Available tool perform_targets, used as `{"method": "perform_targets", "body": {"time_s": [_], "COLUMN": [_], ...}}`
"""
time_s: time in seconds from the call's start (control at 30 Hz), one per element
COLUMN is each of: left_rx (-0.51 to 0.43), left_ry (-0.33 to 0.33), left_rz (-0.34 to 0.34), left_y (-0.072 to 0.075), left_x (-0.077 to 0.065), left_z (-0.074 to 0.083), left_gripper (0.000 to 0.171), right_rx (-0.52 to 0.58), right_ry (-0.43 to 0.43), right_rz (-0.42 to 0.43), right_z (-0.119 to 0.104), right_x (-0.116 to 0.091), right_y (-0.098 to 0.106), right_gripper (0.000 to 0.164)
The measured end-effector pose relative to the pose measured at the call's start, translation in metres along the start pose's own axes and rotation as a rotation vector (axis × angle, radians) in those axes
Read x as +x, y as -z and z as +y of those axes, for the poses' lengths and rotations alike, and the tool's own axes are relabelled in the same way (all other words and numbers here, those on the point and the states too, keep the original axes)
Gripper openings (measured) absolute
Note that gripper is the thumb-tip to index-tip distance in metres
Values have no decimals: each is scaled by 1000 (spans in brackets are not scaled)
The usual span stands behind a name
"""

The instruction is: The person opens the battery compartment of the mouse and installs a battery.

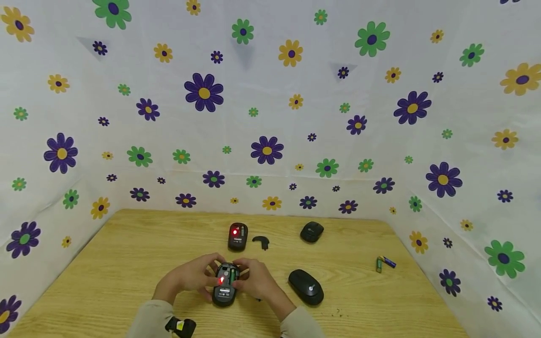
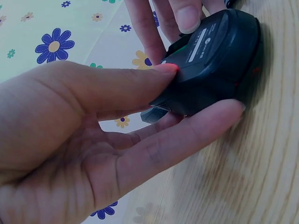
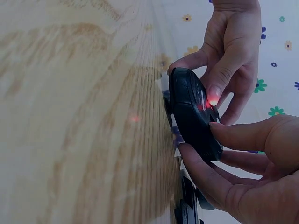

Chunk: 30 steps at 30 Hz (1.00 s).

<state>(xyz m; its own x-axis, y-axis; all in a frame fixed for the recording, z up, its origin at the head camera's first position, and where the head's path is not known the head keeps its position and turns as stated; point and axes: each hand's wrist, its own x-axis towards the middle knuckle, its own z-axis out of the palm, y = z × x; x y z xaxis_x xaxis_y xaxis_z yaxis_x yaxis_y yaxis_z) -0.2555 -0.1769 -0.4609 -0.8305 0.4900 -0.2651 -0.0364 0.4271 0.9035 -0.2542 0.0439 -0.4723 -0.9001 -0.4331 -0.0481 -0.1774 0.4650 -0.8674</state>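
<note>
Between both hands a black computer mouse (image 1: pixel 224 299) is held with its underside up. Its battery bay is uncovered, and a green battery (image 1: pixel 233 275) lies in it. The left hand (image 1: pixel 190 276) grips the mouse from the left, its thumb lit red by the sensor on the underside. From the other side the right hand (image 1: pixel 257 280) holds the mouse, thumb near the battery. In the right wrist view, the mouse (image 3: pixel 184 100) is tilted on its edge, fingers of both hands around it. The left wrist view shows the mouse (image 2: pixel 229 51) close to the wooden surface.
Behind the hands lies another upturned mouse (image 1: pixel 238 240), lit red, beside a curved black cover (image 1: pixel 262 241). Two upright mice, one near (image 1: pixel 306 286) and one far (image 1: pixel 312 232), sit to the right. Beyond them are a green battery (image 1: pixel 378 265) and a blue battery (image 1: pixel 389 262).
</note>
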Motion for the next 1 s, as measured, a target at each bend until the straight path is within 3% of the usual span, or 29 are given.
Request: {"method": "perform_targets", "body": {"time_s": [0.6,1.0], "left_rx": [10,15], "left_ry": [74,80], "left_rz": [20,-1], "left_y": [1,1], "left_x": [-3,-4], "left_z": [4,3], "left_gripper": [46,43], "right_rx": [-8,5], "right_ry": [-25,-53], "right_rz": [-24,-40], "right_z": [2,0], "right_x": [2,3], "right_y": [-2,-3], "right_gripper": [50,49]}}
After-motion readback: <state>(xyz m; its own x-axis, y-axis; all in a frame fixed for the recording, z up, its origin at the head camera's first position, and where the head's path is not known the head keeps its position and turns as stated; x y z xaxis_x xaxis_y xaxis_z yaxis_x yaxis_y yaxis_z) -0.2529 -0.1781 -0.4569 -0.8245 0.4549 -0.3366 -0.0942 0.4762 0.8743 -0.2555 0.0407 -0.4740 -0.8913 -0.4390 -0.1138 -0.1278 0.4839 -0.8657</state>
